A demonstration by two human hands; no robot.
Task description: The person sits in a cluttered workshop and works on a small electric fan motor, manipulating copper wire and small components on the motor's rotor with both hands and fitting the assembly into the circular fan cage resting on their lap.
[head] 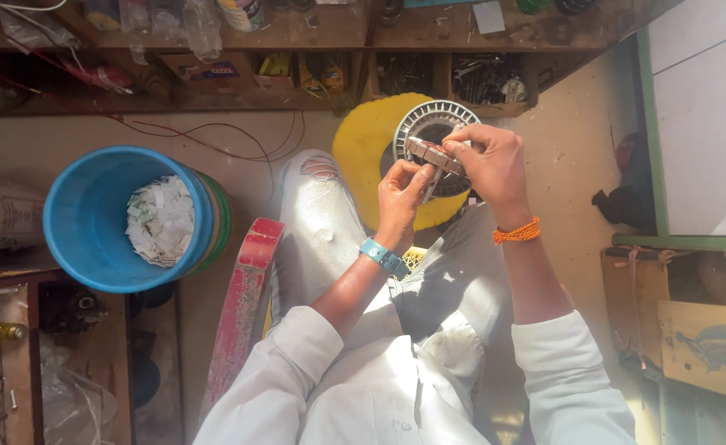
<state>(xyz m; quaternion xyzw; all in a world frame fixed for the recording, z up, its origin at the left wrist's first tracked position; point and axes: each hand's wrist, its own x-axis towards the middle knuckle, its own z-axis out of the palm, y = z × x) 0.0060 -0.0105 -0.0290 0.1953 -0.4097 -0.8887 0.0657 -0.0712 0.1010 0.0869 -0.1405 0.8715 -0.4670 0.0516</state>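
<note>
Gripping a ring-shaped metal stator core (430,153) above the lap, the left hand (402,194) pinched its lower edge while the right hand (490,169) clamped its upper rim. Risk: the pinch looked shallow; a slip could have dropped the core onto the floor (573,140) beside the blue bucket (91,214) of paper scraps.

The slotted metal ring (434,156) is largely covered by both hands, so its lower rim and inner face cannot be read. The shelf (297,33) contents are cut by the top edge and too small to identify. The white paper scraps (161,218) in the blue bucket (91,239) are indistinct.
</note>
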